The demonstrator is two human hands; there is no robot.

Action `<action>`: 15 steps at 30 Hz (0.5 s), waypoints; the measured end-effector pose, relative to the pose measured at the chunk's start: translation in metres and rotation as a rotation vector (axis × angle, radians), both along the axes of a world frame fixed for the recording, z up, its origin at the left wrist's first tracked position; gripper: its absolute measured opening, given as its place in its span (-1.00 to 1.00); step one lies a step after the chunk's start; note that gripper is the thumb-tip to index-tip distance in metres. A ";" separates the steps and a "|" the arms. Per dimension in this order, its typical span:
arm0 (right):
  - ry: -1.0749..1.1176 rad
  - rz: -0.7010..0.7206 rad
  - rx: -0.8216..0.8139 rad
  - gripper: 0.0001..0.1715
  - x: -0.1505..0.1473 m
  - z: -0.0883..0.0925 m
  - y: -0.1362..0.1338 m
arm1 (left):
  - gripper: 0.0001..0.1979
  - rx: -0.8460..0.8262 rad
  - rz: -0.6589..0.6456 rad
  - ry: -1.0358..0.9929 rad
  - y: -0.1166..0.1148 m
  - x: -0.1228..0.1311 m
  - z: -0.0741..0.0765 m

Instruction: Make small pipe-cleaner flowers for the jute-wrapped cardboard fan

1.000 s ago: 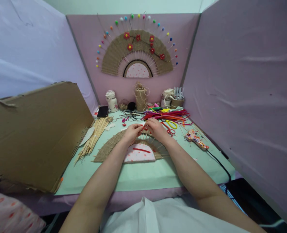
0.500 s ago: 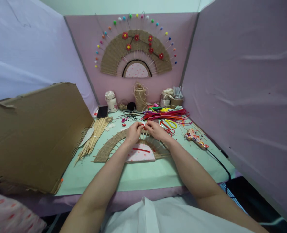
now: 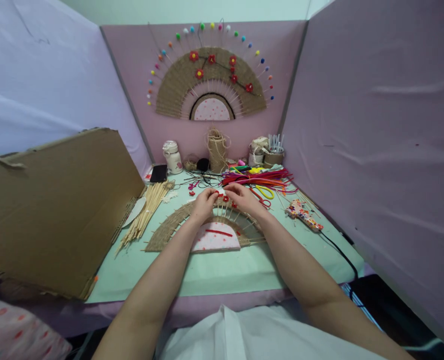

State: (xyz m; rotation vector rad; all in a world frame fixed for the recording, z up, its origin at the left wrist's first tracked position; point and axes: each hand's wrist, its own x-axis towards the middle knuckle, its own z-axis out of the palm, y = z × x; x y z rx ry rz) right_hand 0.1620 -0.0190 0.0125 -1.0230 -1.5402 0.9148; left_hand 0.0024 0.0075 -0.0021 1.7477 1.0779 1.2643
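Observation:
My left hand (image 3: 204, 204) is closed in a pinch on a short red pipe cleaner (image 3: 220, 195), held over the top of a woven twine fan (image 3: 160, 235) lying on the table. Just to its right hovers my right hand (image 3: 244, 197), its fingers bent, with thumb and fingertip a little apart beside the red piece. Small red flowers (image 3: 226, 198) rest on the fan's band under the right hand. On the fan's white dotted half-circle (image 3: 214, 242) lies a straight red pipe cleaner (image 3: 218, 232).
Behind the hands are a bundle of red pipe cleaners (image 3: 261, 176), scissors (image 3: 264, 191) and a twine spool (image 3: 217, 152). A patterned glue gun (image 3: 303, 215) with a cord lies right. Left are bamboo sticks (image 3: 146, 212) and a cardboard sheet (image 3: 56, 210). A finished fan (image 3: 176, 85) hangs on the back panel.
My right hand's fingertips have come away from the red pipe cleaner, which stays in my left hand. The red flowers beneath now show more clearly.

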 end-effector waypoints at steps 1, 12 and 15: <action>-0.104 -0.046 0.153 -0.75 0.000 0.000 -0.001 | -0.89 -0.074 -0.026 -0.057 0.002 0.000 -0.001; -0.579 -0.087 0.651 -0.87 0.004 -0.005 0.003 | -0.88 -0.181 -0.114 -0.132 -0.003 0.005 0.001; -0.580 -0.096 0.669 -0.89 0.004 -0.004 0.004 | -0.90 -0.126 -0.074 -0.078 -0.001 0.006 -0.002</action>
